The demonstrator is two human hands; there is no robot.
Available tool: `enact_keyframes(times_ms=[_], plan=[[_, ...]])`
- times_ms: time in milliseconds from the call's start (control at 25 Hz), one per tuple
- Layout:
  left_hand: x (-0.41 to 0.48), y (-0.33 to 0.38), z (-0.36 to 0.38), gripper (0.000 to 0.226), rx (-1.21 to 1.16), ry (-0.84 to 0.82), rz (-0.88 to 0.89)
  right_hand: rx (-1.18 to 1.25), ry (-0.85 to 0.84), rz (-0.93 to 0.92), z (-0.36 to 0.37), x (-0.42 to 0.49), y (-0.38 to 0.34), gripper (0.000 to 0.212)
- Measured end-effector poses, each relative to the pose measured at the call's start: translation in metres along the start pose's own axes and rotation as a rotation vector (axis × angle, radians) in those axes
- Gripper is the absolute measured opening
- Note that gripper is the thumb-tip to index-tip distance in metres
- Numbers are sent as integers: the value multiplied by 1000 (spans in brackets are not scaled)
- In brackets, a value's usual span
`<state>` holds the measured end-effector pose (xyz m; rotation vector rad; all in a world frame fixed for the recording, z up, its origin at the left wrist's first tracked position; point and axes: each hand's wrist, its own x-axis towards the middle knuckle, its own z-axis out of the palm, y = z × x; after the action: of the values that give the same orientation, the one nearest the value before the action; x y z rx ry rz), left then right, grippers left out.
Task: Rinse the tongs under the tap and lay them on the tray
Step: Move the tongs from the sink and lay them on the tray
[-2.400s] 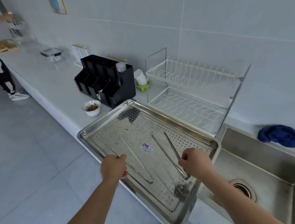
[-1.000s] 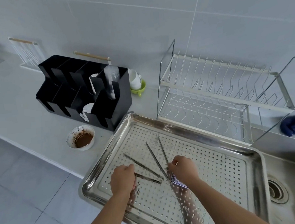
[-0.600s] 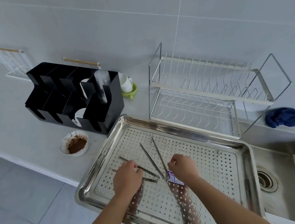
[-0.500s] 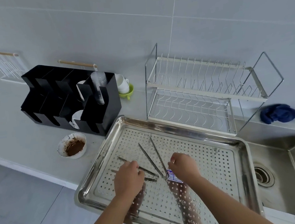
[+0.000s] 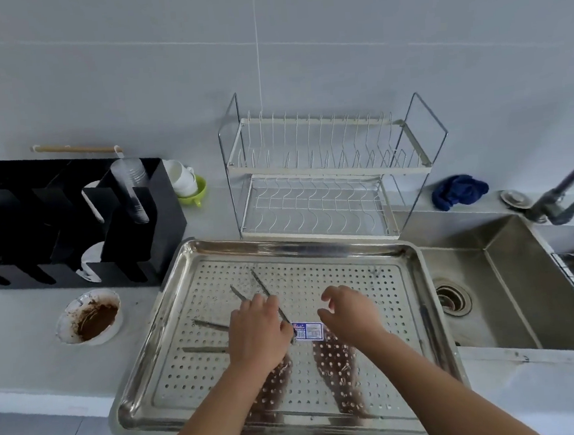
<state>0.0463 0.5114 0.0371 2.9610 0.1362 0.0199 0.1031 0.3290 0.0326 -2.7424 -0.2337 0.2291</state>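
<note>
Two thin steel tongs lie on the perforated steel tray point(image 5: 281, 244). One pair point(image 5: 257, 282) points up and to the left; the other pair point(image 5: 207, 337) points left. My left hand point(image 5: 257, 333) covers the hinge ends of both, its fingers curled over the upper pair near a small sticker point(image 5: 310, 330). To the right of the sticker, my right hand point(image 5: 349, 312) hovers over the tray with loosely bent fingers and holds nothing. The tap point(image 5: 552, 201) stands at the far right, above the sink point(image 5: 490, 290).
A wire dish rack point(image 5: 310, 188) stands behind the tray. To the left are a black organizer point(image 5: 73, 227) and a small bowl with brown residue point(image 5: 91, 318). A blue cloth point(image 5: 458, 191) lies by the sink's back edge.
My right hand has let go of the right pair of tongs and moved right. My left hand has shifted right, over the hinge ends of both pairs.
</note>
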Motion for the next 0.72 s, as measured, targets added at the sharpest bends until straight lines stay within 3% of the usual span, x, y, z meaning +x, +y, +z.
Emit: enact_keyframes(times_ms=[360,720], plan=[[12,105,-6,53,2,7,265,22,146,118,-60,-46,79,36],[-2,297,10,44,2,61,469,46,225,282,-139,-117,243,30]])
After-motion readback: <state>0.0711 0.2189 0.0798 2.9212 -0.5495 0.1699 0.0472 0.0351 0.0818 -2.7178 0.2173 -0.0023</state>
